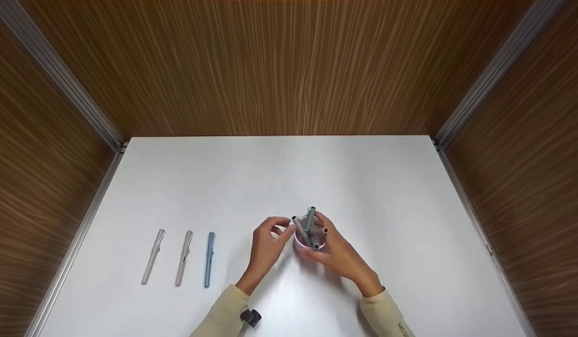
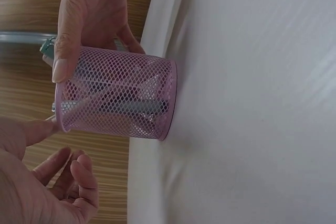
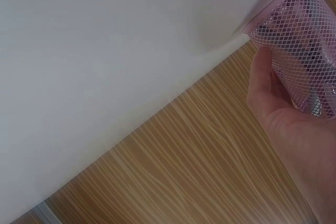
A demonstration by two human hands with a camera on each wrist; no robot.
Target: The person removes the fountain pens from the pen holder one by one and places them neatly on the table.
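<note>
The cup [image 2: 118,88], a pink mesh container, is located on the surface [image 1: 363,178], right of the row of loose pens, and appears to stand upright. Its wall is gripped by the right hand [image 1: 340,252], with the thumb on the near side and the fingers around the right and far side; the grip is presumably applied to steady the cup. The left hand [image 1: 266,248] is positioned at the left rim, with thumb and forefinger slightly parted and the other fingers loosely bent. No object is seen held in it; whether the rim or a pen is touched cannot be told.

Four pen ends are seen above the rim: a far green pen [image 1: 310,220], a left grey pen [image 1: 300,228], a right grey pen [image 1: 319,230] and a near green pen [image 1: 315,244]. They are leaned in differing directions, apparently because the mouth is wider than the bundle.

Left of the hands, two silver pens [image 1: 153,256] and a blue pen [image 1: 209,260] are laid roughly parallel, with gaps that seem to leave each separately reachable.
</note>
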